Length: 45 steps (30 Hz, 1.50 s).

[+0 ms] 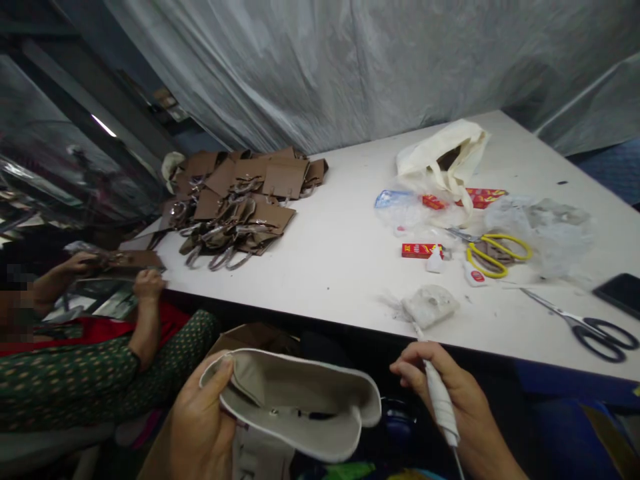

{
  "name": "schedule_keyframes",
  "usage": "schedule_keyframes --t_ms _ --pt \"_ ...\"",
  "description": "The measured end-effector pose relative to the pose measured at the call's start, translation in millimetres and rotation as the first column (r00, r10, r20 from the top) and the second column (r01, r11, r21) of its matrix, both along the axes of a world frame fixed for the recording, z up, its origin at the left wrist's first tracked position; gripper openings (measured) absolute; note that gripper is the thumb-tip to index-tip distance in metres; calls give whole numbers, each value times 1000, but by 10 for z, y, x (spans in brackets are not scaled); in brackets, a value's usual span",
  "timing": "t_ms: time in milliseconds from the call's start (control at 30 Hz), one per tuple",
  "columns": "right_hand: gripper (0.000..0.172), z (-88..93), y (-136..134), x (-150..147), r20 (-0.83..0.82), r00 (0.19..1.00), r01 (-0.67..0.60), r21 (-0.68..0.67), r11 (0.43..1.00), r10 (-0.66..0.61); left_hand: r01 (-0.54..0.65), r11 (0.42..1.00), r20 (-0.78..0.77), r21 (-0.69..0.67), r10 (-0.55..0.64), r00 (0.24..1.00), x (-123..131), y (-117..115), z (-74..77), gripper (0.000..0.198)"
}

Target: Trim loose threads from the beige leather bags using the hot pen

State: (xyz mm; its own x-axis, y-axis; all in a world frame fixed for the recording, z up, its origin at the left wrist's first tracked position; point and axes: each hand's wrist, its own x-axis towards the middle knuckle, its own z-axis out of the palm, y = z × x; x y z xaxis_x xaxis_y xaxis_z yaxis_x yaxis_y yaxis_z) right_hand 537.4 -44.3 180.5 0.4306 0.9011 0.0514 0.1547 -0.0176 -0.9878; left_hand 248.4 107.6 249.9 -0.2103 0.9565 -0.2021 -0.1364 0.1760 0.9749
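Observation:
My left hand (207,413) grips one end of a small beige bag (305,437), thumb over its pale rim. The bag's mouth faces up, showing its lining and a small metal stud inside. In my right hand (450,387) is a slim tool (441,403) with a white wrapped handle, its thin rod pointing down out of the frame; its exact kind I cannot make out. The tool's upper end is near a whitish lump in plastic (431,305) at the table's front edge. Both hands are in front of the table, with a gap between bag and tool.
Several brown bags (285,177) are heaped on the white table (345,267). Farther right lie yellow-handled scissors (507,239), black-handled scissors (595,330), a red box (420,251), small white bottles (474,275), a cloth bag (425,160) and a phone (620,293). A co-worker (75,373) handles a brown bag at left.

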Motion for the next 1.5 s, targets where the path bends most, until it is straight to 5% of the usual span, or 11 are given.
schedule_keyframes --t_ms 167,400,533,700,900,1233,1500 --pt "17 -85 103 -165 106 991 -94 70 993 87 -187 982 -61 21 187 980 -89 -190 -207 36" --pt "27 -119 424 -400 304 940 -222 209 952 153 -262 964 -9 39 263 965 -78 -251 -159 36" --pt "23 -92 622 -525 531 820 -300 78 951 215 -296 954 -26 44 297 954 -94 -268 -242 41" --pt "19 -167 778 -679 696 699 -157 -75 985 165 -338 937 -31 87 342 939 -89 -282 -363 44" --pt "21 -343 777 -767 691 711 -110 -69 991 127 -345 933 -115 100 355 928 -44 -285 -417 46" --pt "20 -533 667 -835 492 868 -125 84 989 68 -280 956 -336 82 291 896 -138 -268 -585 50" --pt "11 -517 632 -846 272 961 -64 19 998 57 -149 988 -481 41 150 863 -263 -323 -497 48"
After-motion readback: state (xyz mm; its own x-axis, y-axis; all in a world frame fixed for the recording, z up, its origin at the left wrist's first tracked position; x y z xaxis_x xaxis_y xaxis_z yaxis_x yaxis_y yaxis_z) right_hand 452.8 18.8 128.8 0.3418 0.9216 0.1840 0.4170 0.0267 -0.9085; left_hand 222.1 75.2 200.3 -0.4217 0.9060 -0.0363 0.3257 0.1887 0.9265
